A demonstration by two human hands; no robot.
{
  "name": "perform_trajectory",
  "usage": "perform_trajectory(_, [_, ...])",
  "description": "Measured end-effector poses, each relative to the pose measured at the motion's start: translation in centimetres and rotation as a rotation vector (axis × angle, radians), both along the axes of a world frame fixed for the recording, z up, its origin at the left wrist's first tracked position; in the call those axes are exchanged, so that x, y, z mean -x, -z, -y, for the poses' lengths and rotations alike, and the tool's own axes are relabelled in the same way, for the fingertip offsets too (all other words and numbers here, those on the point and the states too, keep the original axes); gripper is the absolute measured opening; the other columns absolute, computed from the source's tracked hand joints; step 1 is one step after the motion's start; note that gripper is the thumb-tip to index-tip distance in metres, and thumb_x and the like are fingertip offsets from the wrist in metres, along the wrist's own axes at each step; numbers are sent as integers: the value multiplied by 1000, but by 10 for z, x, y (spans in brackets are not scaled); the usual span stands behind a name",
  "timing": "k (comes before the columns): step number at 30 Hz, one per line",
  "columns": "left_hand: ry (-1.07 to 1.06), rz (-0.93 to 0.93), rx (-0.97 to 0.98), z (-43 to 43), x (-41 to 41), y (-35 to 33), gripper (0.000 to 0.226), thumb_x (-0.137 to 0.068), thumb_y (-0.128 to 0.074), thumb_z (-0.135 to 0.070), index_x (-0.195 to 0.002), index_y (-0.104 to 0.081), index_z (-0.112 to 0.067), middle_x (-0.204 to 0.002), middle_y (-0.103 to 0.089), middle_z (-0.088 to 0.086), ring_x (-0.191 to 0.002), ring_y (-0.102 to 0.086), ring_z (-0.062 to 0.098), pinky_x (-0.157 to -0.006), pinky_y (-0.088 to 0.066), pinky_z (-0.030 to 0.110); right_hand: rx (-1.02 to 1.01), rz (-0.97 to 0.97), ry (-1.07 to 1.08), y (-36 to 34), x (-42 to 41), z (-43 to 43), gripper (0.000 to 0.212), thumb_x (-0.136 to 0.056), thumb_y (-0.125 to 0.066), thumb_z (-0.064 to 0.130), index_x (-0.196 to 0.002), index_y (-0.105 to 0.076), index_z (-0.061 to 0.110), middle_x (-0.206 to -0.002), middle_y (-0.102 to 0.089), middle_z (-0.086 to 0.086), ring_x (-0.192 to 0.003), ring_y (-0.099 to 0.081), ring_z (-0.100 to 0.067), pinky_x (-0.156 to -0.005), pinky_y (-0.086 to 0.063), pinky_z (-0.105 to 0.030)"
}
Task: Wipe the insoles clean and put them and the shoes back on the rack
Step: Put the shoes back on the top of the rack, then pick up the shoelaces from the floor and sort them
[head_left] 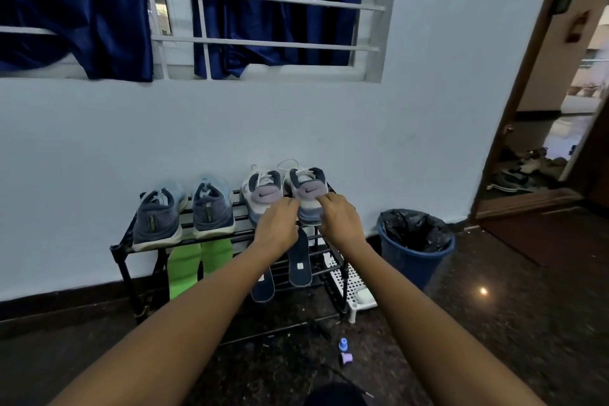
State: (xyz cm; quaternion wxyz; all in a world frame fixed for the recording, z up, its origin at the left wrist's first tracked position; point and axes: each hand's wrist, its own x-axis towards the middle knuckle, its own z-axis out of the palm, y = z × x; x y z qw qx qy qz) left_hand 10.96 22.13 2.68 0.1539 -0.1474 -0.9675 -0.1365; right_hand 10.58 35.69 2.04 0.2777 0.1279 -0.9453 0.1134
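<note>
Reaching forward with both bare arms, a person works at the top tier of a black rack (122, 249) set against a pale wall. 4 shoes stand on that tier, heels toward the camera: left blue shoe (157, 219), right blue shoe (212, 208), left white shoe (263, 193), right white shoe (308, 188). The 2 white shoes sit side by side, touching or nearly so, at the rack's right end. Left hand (276, 227) covers the lower heel of the left white shoe with fingers bent down; cannot tell if it grips or just rests there. Right hand (341, 222) has fingers curled narrow onto the heel of the right white shoe, holding it at the back edge. Under the blue shoes, left green insole (184, 269) and right green insole (216, 254) slant down across the lower bars. Under the white shoes, left navy insole (263, 288), partly hidden by the left forearm, and right navy insole (300, 265) slant the same way. A white perforated tray (355, 283) leans at the rack's right leg. A blue bin (415, 262) with a black liner stands just right of the rack. 2 small purple-blue caps (344, 352) lie on the dark floor near the rack's front.
</note>
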Motion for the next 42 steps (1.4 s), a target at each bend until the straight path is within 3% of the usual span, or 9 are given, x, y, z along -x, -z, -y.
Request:
perform_trajectory(4, [-9,89,44,3,-22,23,47,-91,-53,-11,-136,-38,-11,-136,-44,8,-123,-44,25,-83,-43,34,-17,54,52,29,-22,-19,30,-58,-68,-12,-87,-64,-3,-76,-62,-19,-69,-60,-39,-54,-46,-37])
perform_trajectory(8, [-22,176,62,9,-24,59,48,-91,-53,-15,-136,-37,-13,-131,-48,9,-120,-47,26,-86,-45,37,-39,128,123,72,-33,-42,29,-65,-62,-12,-93,-65,-4,-83,-64,-20,-77,-59,-39,-61,-48,-42])
perform_trajectory(11, [-25,242,95,9,-16,95,46,-93,-51,-16,-137,-37,-15,-132,-47,6,-122,-47,24,-88,-45,35,-13,209,201,114,-30,-54,36,-37,-73,-15,-67,-65,1,-60,-60,-13,-52,-58,-32,-40,-43,-30])
perform_trajectory(12, [-23,257,97,8,-12,108,46,-93,-50,-16,-137,-36,-15,-133,-47,5,-122,-47,23,-88,-45,35,10,217,218,132,-26,-59,37,-34,-74,-15,-66,-65,2,-59,-60,-12,-51,-58,-31,-39,-43,-28])
perform_trajectory(16, [-13,345,117,2,8,165,46,-95,-49,-19,-139,-35,-16,-136,-45,3,-124,-46,21,-91,-45,33,65,347,257,213,-4,-83,26,-59,-68,-12,-82,-67,-1,-79,-65,-19,-72,-61,-38,-58,-49,-39])
perform_trajectory(21, [2,469,134,-3,30,239,46,-96,-44,-19,-141,-32,-20,-137,-43,0,-125,-44,18,-94,-42,31,91,536,341,302,21,-109,34,-46,-74,-10,-76,-67,3,-72,-64,-13,-63,-62,-33,-47,-48,-34])
perform_trajectory(25, [23,528,113,-2,41,285,43,-96,-44,-22,-138,-36,-23,-137,-45,-2,-125,-45,16,-98,-39,29,141,577,352,346,47,-126,31,-67,-64,-6,-97,-65,1,-95,-63,-17,-87,-60,-37,-72,-50,-40])
perform_trajectory(31, [29,581,46,0,52,337,43,-96,-45,-22,-138,-39,-26,-140,-45,-6,-126,-44,12,-102,-37,25,82,567,328,373,85,-131,60,-73,-51,-14,-131,-44,1,-136,-45,-17,-124,-43,-31,-97,-39,-37])
perform_trajectory(42, [1,672,0,6,44,383,40,-97,-44,-24,-137,-40,-28,-136,-48,-8,-124,-46,9,-99,-41,25,-90,577,381,401,105,-140,48,-82,-49,-9,-129,-45,0,-127,-48,-18,-115,-48,-33,-95,-38,-39])
